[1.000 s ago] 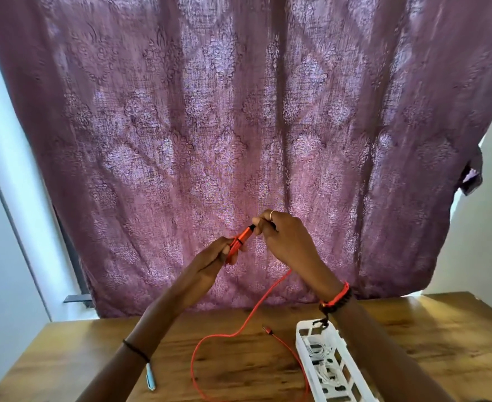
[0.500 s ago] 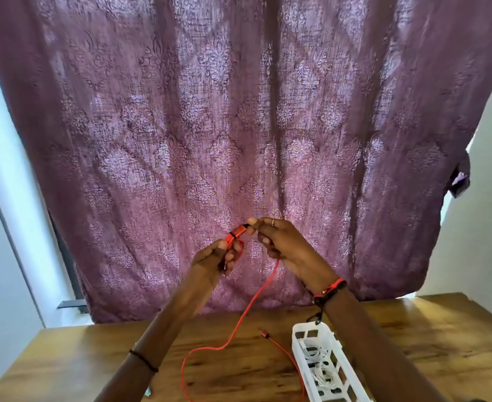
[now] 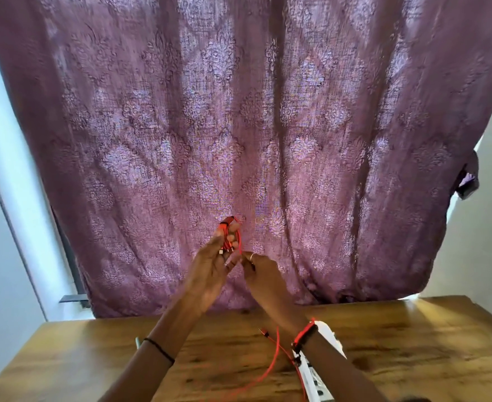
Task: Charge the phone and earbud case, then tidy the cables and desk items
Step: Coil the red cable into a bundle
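Note:
My left hand [image 3: 210, 265] is raised in front of the curtain and holds a small bundle of red cable [image 3: 229, 235] between thumb and fingers. My right hand [image 3: 260, 271] sits just right of it and pinches the strand that comes off the bundle. From there the loose red cable [image 3: 268, 369] drops to the wooden desk [image 3: 413, 343], where one of its plugs [image 3: 265, 332] lies. A white plastic tray [image 3: 330, 336] stands on the desk under my right forearm, mostly hidden. No phone or earbud case is in view.
A patterned purple curtain [image 3: 239, 126] hangs behind the desk and fills most of the view. White walls flank it on both sides. A pale pen end [image 3: 137, 342] peeks out beside my left forearm.
My right hand has dropped from the top of the bundle to below it, drawing the strand round. More cable is looped in my left hand, and both hands moved closer together.

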